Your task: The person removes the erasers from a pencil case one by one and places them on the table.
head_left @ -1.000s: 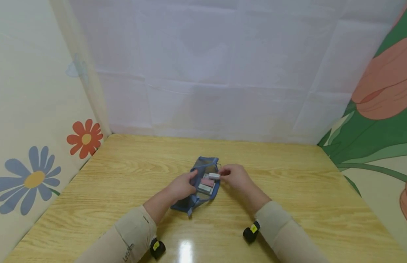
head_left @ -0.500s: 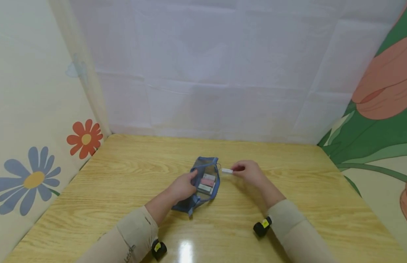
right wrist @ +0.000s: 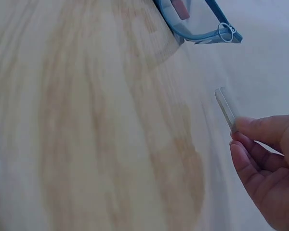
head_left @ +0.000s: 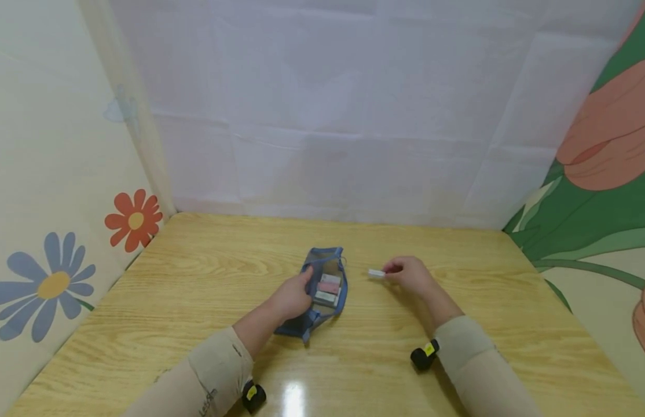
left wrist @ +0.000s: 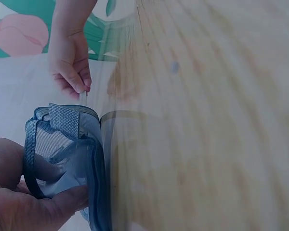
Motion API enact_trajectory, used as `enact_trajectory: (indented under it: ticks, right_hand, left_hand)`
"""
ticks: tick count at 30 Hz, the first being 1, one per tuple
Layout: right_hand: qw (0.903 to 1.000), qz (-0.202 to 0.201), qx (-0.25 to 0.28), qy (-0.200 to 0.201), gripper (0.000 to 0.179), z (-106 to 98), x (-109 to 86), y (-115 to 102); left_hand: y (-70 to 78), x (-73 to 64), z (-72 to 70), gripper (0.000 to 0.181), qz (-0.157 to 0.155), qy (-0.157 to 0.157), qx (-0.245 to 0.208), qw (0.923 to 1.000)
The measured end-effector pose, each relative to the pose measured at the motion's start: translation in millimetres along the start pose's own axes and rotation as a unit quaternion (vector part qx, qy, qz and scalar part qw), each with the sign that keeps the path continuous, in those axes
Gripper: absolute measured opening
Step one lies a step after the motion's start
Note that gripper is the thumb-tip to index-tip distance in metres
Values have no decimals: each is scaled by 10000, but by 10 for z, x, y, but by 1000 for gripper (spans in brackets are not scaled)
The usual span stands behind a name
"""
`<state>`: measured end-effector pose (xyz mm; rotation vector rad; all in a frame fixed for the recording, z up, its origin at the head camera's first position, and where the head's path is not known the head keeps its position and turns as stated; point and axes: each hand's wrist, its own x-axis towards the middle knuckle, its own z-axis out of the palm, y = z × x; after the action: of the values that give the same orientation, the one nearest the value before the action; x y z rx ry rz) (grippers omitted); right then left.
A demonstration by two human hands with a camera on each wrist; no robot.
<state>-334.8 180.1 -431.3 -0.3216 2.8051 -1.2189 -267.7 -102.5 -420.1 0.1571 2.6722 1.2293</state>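
A blue mesh zip pouch (head_left: 317, 315) stands with its mouth gaping on the table, seen in the head view. My left hand (head_left: 291, 298) grips its left side, the thumb over the edge of the opening in the left wrist view. Inside lie several small blocks, among them a pink block (head_left: 329, 288) and a white block (head_left: 325, 297). To the right of the pouch, my right hand (head_left: 413, 275) pinches a slim whitish bar (right wrist: 225, 108) by one end, between thumb and fingertips. Its free end points toward the pouch.
The wood-grain table (head_left: 208, 255) spreads around both hands. A white sheet (head_left: 322, 116) hangs behind it, and flower-printed panels flank the sides. A small ring (right wrist: 225, 32) hangs at the pouch's zip end.
My right hand has drawn the whitish bar out of the pouch and moved it to the right. My left hand keeps its grip on the pouch, which has barely shifted.
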Motion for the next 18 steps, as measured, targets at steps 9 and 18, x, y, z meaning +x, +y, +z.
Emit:
enact_trajectory:
  ticks: [9,18]
  right_hand:
    - [9999,130,-2,-88,10,-1,6,87]
    - [9999,98,-107,-77,10,11,-16,94]
  left_hand:
    - [-1,-10,3,75,110,43,-96,9999]
    - [0,-22,-7,76,202,67,-22,9998]
